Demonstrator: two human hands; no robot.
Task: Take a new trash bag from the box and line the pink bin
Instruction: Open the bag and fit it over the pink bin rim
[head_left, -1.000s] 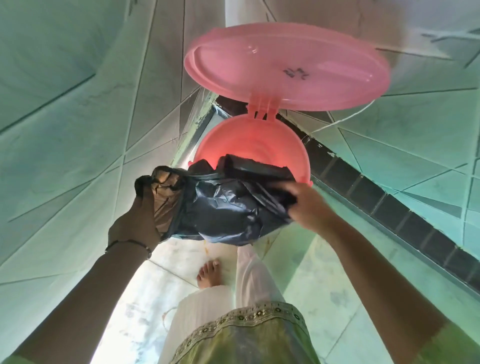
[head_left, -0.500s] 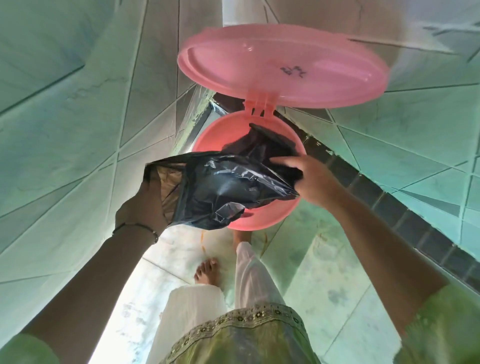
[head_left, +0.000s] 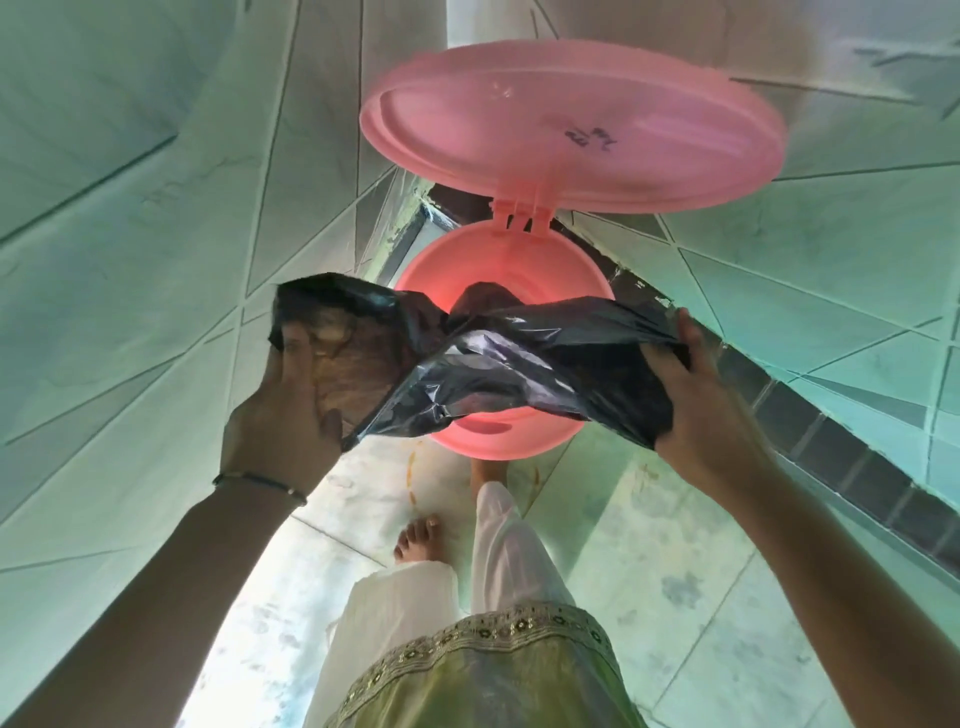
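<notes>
A round pink bin (head_left: 501, 267) stands on the tiled floor in front of me, its hinged lid (head_left: 571, 124) raised open behind it. A black trash bag (head_left: 493, 369) stretches across the bin's mouth, with part of it hanging down inside. My left hand (head_left: 291, 410) grips the bag's left edge, its fingers inside the thin plastic. My right hand (head_left: 696, 384) grips the bag's right edge beyond the bin's right rim. The bag box is not in view.
Pale green tiled walls close in on the left and right, meeting in a corner behind the bin. A dark tile band (head_left: 810, 415) runs along the right wall. My bare foot (head_left: 418, 540) and white trouser legs stand just before the bin.
My hands have moved apart, the right one out to the right, pulling the bunched bag wide across the bin's mouth. The bag's middle has dropped into the bin.
</notes>
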